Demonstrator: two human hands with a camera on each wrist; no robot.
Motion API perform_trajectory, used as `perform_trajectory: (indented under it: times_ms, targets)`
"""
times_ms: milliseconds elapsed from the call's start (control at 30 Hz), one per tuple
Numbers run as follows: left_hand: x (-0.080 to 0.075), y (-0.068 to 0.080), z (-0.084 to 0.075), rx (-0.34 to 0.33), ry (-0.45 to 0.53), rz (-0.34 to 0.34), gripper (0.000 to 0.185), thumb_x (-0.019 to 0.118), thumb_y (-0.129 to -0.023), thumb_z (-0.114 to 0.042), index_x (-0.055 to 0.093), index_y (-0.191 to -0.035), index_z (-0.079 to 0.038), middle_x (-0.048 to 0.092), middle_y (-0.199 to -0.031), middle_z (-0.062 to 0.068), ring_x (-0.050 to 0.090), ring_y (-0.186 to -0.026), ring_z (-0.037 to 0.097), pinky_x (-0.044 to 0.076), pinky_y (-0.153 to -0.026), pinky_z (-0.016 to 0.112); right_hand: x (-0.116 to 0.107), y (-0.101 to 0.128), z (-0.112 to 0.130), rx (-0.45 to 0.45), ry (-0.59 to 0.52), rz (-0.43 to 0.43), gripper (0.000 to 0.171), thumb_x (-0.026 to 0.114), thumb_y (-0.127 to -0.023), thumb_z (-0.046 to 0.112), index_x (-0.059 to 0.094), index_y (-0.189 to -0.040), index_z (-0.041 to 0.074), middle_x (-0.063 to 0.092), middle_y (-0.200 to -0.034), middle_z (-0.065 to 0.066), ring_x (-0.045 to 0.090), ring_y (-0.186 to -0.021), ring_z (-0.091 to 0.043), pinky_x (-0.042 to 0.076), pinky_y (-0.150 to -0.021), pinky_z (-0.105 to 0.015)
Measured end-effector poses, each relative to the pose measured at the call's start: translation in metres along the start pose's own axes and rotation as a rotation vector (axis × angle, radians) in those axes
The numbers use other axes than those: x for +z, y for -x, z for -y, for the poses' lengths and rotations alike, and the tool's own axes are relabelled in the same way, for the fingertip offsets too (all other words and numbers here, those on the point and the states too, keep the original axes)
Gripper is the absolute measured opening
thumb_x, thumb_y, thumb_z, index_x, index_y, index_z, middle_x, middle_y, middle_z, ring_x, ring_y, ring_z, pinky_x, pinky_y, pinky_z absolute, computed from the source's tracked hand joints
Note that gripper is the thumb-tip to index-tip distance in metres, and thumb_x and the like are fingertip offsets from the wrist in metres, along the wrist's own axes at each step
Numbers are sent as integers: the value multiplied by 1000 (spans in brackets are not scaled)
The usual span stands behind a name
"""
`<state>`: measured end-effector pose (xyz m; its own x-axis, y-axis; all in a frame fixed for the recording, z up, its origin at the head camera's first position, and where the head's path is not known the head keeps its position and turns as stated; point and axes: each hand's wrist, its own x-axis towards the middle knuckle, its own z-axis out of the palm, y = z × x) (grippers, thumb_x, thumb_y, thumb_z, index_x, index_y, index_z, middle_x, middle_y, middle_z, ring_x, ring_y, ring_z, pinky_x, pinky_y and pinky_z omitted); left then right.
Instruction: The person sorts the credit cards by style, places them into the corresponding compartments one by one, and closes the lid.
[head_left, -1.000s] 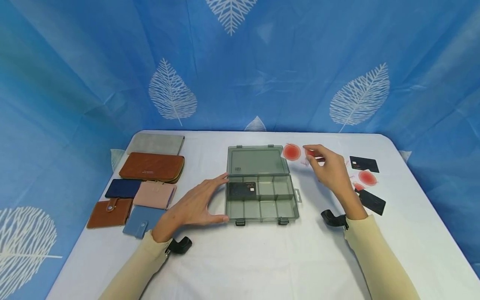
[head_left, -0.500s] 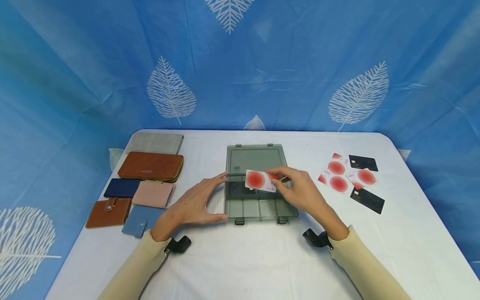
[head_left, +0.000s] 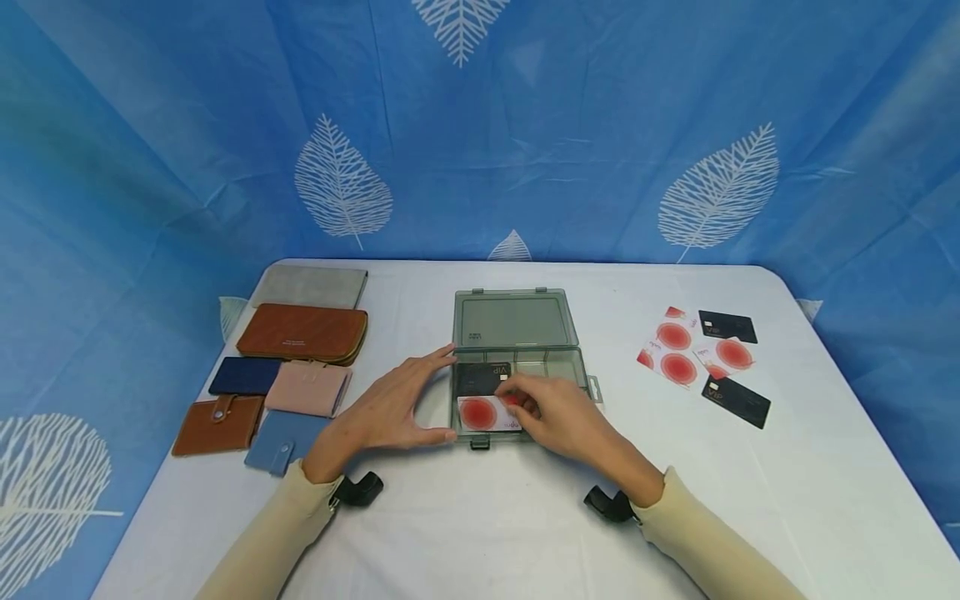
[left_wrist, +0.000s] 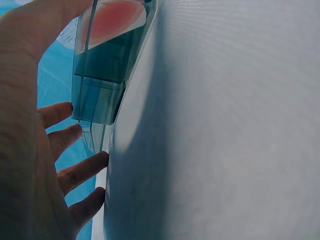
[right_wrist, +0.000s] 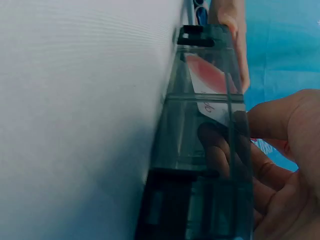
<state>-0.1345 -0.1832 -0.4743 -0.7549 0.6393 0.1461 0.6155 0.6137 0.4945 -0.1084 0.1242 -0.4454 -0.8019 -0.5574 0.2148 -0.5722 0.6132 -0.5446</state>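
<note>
In the head view a translucent grey-green compartment box (head_left: 452, 421) lies with its lid (head_left: 513, 322) folded back. My right hand (head_left: 562, 417) pinches the right end of a white card with red circles (head_left: 478, 413), low in the front left of the box. Behind it a black VIP card (head_left: 480, 379) lies in the back left part. Along the box's left side rests my left hand (head_left: 393, 408), fingers extended, with the thumb at the front corner. Through the clear wall, the right wrist view has the white card (right_wrist: 207, 80) tilted, my fingers (right_wrist: 270, 170) reaching inside.
On the left are several wallets: grey (head_left: 315, 287), long brown (head_left: 303, 332), navy (head_left: 243, 377), pink (head_left: 306, 388), brown snap (head_left: 217, 427) and blue (head_left: 285, 437). On the right lie red-and-white cards (head_left: 677, 368) and black cards (head_left: 727, 326).
My right hand has carried the white-and-red card leftward from the pile at the right, over the box and down into its front left. My left hand has stayed at the box's side.
</note>
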Motion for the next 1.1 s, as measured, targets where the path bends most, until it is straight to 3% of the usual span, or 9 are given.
perform_trajectory:
  times_ms: [267, 600, 867, 1100]
  targets:
    - [1, 0, 0, -3, -9, 2, 110, 81, -85, -66, 35, -169, -12, 26, -179, 4, 39, -157, 30, 36, -123, 61, 4, 2, 1, -1, 24, 26, 22, 83, -96, 11, 77, -116, 18, 78, -94, 7, 72, -81, -5, 57, -69, -24]
    - [3, 0, -1, -26, -7, 12, 109, 81, -85, -64, 34, -169, -14, 25, -179, 2, 38, -157, 30, 36, -123, 62, 5, 5, 4, -88, 189, 0, 17, 80, -100, 20, 83, -117, 16, 69, -109, -2, 64, -69, -7, 49, -59, -19]
    - [4, 0, -1, -29, -17, 6, 110, 82, -84, -66, 34, -169, -15, 26, -179, 3, 39, -157, 29, 37, -123, 61, 6, 7, 6, -89, 252, 5, 19, 78, -102, 29, 82, -116, 16, 74, -108, -1, 71, -73, -12, 58, -64, -27]
    - [4, 0, -1, -17, -14, -4, 111, 82, -84, -66, 34, -169, -13, 27, -178, 5, 38, -158, 30, 35, -124, 62, 8, 8, 6, -92, 294, 21, 23, 73, -105, 36, 81, -112, 16, 77, -102, 2, 71, -73, -12, 58, -62, -30]
